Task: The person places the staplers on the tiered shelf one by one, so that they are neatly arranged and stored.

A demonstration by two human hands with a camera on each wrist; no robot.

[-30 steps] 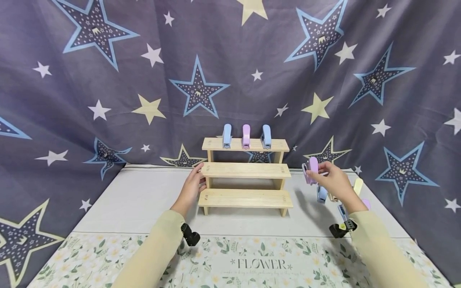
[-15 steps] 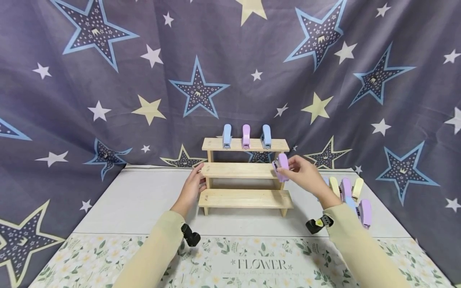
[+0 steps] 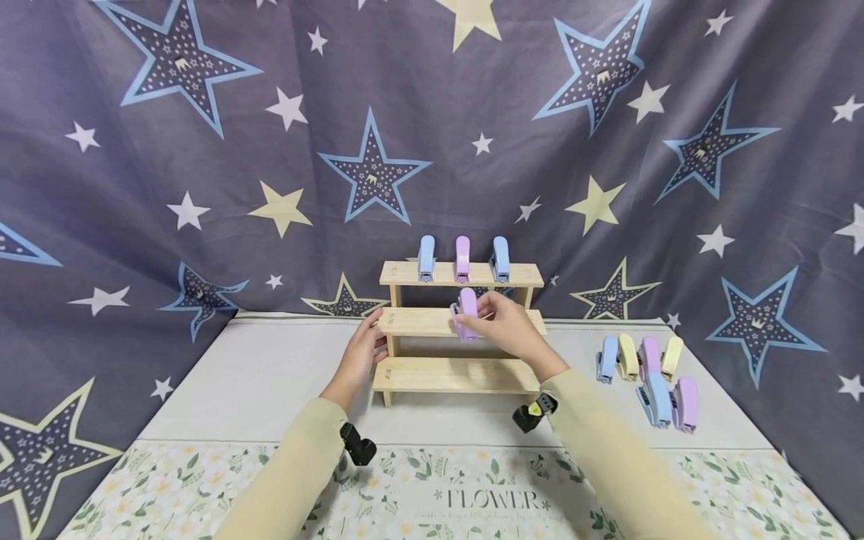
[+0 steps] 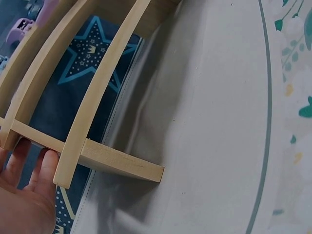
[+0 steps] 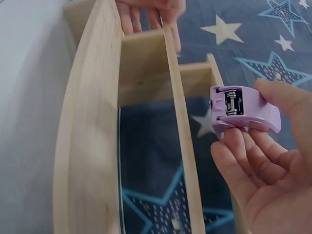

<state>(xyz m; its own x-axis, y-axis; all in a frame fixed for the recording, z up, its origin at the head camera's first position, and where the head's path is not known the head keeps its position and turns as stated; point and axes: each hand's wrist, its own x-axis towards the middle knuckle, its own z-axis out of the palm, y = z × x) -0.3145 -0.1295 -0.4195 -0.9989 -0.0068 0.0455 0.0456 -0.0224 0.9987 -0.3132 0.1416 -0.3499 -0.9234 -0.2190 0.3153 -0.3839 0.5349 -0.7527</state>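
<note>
My right hand [image 3: 508, 324] pinches a lilac mini stapler [image 3: 468, 311] between thumb and fingers, in front of the middle step of a three-step wooden display stand [image 3: 432, 373]. In the right wrist view the stapler [image 5: 251, 108] shows its metal spring end; whether it touches the step cannot be told. My left hand [image 3: 355, 358] holds the stand's left end at middle-step height. In the left wrist view its fingers [image 4: 44, 168] lie against the side piece. Two blue staplers [image 3: 427, 259] [image 3: 500, 259] flank a lilac stapler [image 3: 462, 259] on the top step.
Right of the stand, several blue, yellow and lilac staplers [image 3: 649, 352] stand grouped on the white table surface [image 3: 290, 367]. A flower-print mat [image 3: 418, 480] covers the near part. A star-patterned curtain [image 3: 472, 187] hangs directly behind.
My right hand has carried the lilac stapler leftward from beside the grouped staplers to the middle step. My left hand has stayed at the stand's left end.
</note>
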